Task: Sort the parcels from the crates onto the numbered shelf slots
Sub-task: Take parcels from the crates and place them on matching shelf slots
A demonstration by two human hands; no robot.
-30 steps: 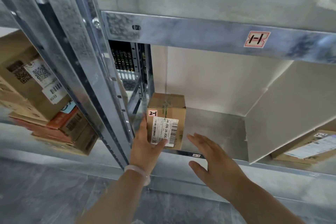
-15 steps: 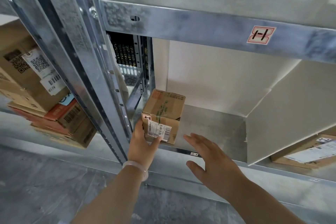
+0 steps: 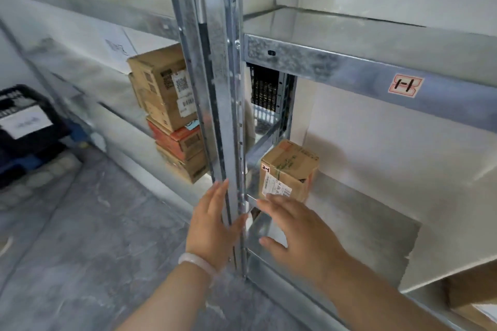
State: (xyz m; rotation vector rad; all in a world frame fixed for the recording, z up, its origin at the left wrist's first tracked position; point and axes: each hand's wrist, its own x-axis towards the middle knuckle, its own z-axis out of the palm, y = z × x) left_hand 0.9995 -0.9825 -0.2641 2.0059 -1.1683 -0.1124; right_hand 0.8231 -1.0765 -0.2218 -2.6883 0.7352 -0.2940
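One small cardboard parcel (image 3: 289,170), labelled, is seen standing on the galvanised shelf (image 3: 357,212) just beyond the right hand (image 3: 298,231). Both hands are spread flat and empty; the left hand (image 3: 215,226) lies against the perforated steel upright (image 3: 215,88). Bare shelf is left right of the parcel. Three stacked boxes (image 3: 172,113) are seen farther left.

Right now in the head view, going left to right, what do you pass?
Black crate → stacked boxes → left hand on the steel upright → small parcel, right hand open just below it → 1-1 slot label.
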